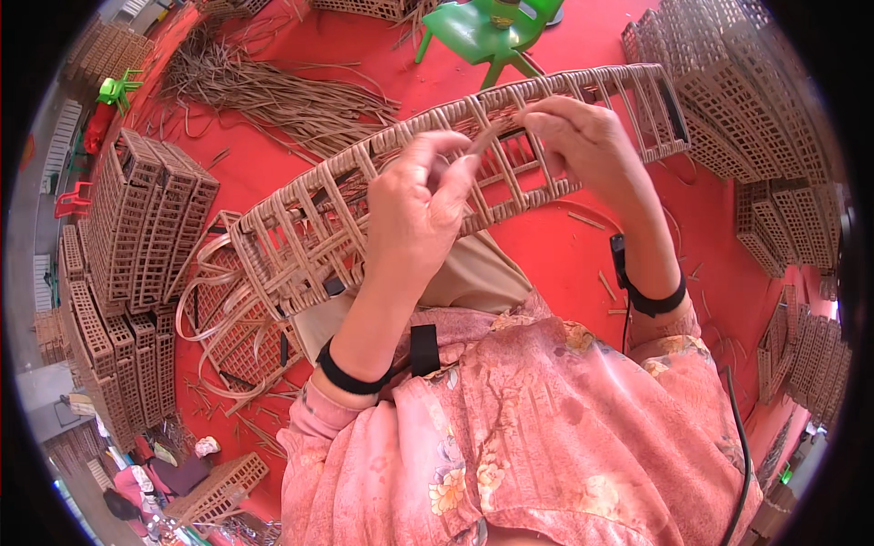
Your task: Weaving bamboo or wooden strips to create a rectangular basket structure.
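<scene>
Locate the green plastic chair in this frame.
In the head view, the green plastic chair stands at the top centre on the red floor, just beyond the long woven panel that both hands hold, right of the loose strips.

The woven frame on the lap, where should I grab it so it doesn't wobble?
Grab the frame on its long top rail, from above, as the left hand and right hand sit now. It is long, curved and full of gaps, so fingers could hook through near the middle.

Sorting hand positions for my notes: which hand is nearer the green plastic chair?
Right. The right hand works on the woven frame just below the green plastic chair; the left hand sits lower and farther left.
</scene>
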Tool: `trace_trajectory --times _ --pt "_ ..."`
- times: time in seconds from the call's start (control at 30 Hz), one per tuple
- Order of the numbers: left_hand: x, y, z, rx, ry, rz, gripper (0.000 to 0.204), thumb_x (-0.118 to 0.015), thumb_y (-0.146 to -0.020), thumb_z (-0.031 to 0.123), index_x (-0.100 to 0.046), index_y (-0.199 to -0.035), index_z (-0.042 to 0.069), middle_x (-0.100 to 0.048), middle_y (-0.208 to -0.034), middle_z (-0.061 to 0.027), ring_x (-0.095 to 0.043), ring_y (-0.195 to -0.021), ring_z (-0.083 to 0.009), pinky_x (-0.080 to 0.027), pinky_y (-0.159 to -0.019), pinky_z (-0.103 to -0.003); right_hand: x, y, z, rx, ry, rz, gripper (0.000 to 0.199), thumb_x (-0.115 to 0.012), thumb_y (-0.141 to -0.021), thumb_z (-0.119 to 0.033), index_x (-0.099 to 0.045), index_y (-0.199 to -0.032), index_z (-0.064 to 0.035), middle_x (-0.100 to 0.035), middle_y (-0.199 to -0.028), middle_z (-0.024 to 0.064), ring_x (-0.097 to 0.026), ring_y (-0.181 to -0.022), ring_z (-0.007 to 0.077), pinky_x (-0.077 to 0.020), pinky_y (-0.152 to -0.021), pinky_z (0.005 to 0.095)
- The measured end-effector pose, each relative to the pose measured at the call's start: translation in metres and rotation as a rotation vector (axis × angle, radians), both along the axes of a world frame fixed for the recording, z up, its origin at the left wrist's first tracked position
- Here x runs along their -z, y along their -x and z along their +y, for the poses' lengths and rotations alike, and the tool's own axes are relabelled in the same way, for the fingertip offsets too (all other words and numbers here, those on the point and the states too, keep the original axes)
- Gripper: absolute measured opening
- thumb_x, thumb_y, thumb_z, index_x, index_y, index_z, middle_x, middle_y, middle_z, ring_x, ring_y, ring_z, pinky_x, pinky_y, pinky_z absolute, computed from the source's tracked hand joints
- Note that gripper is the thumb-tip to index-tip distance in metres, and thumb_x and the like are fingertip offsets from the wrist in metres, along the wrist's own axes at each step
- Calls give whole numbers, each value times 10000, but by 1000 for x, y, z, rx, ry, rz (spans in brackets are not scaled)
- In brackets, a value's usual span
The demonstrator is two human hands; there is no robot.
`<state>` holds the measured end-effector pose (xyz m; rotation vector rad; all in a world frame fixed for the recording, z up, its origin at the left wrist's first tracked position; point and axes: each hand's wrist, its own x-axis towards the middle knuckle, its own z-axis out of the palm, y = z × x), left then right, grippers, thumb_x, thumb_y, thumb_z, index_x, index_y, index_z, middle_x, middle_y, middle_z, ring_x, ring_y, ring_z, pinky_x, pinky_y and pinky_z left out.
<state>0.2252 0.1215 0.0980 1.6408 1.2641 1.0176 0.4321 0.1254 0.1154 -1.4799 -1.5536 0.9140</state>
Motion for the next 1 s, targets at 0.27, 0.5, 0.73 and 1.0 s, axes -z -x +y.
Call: trace_trajectory --times 0.27,0.5,0.73,1.0 --pt "10 -2 1 44 51 164 238 -653 -912 79 -610 -1137 13 -603 -663 8 -545 -617 -62 -453 -599 -252 9 0 23 -318 148 -324 276 -524 -875 -184 -672 -921 44 -642 -591 146 -681 -586 242 -536 -618 387" --pt "11 0 2 56 94 140 187 -663 -919 101 -702 -1083 20 -687 -796 -18 -617 -701 -55 -478 -608 -235 12 -9 33 -429 185 -302 238 -491 -838 -136 -632 -790 49 -645 -564 132 -681 -551 229 -536 -560 368" --pt "12 0 5 77 199 105 188 -653 -924 102 -714 -1096 55 -692 -837 15 -603 -708 -28 -463 -564 -194 16 -7 23 -309 157 -212 267 -507 -825 -149 -674 -894 47 -653 -582 137 -665 -548 227 -535 -560 367" --pt "14 -22 9 73 -268 447 181 -683 -918 131 -732 -1090 102 -754 -957 -92 -708 -790 -232 -539 -719 -280 16 -12 36 -440 185 -312 278 -511 -854 -165 -686 -899 46 -668 -613 143 -674 -556 241 -549 -572 368"
